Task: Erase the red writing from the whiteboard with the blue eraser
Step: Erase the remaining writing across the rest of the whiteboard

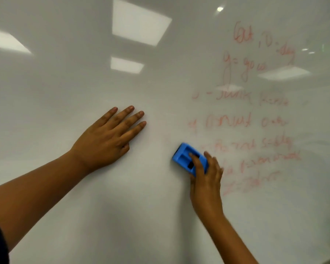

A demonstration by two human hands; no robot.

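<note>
Gripping blue eraser (pixel 187 159), right hand (pixel 206 180) wipes red writing (pixel 251 122); left hand (pixel 107 138) flat on whiteboard (pixel 65 82). Risk: light pressure → smears.

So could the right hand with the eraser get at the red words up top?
Probably yes: right hand grips the blue eraser below the red writing, and nothing blocks the whiteboard between.

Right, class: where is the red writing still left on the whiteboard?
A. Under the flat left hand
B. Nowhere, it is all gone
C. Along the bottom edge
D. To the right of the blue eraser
D: the faint red writing fills the whiteboard right of the blue eraser gripped by the right hand.
</note>
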